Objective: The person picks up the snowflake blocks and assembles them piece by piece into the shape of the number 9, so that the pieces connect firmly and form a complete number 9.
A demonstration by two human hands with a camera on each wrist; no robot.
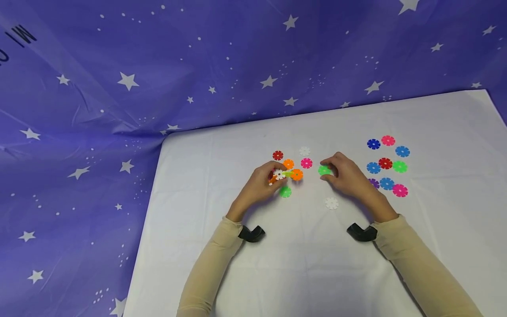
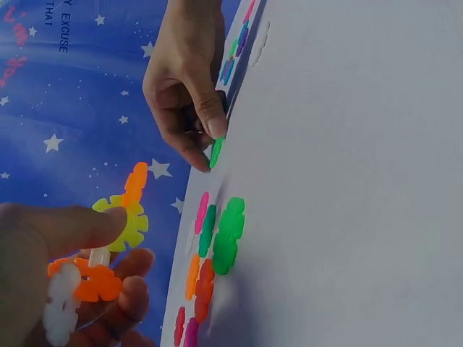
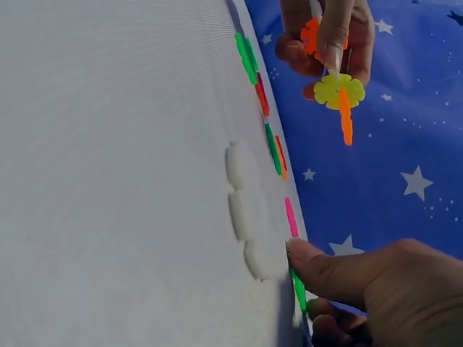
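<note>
the left hand (image 1: pixel 259 185) grips a joined cluster of snowflake discs (image 1: pixel 286 175) near the middle of the white table (image 1: pixel 435 246), its long axis running out past the fingertips toward the right hand (image 1: pixel 348 176). the left wrist view shows what the head view blurs: white, orange and yellow discs slotted crosswise (the yellow one (image 2: pixel 124 220) under the thumb). the right hand pinches a green disc (image 1: pixel 324 170) lying flat on the table. a loose group of discs (image 1: pixel 387 166) lies nearer the right edge.
</note>
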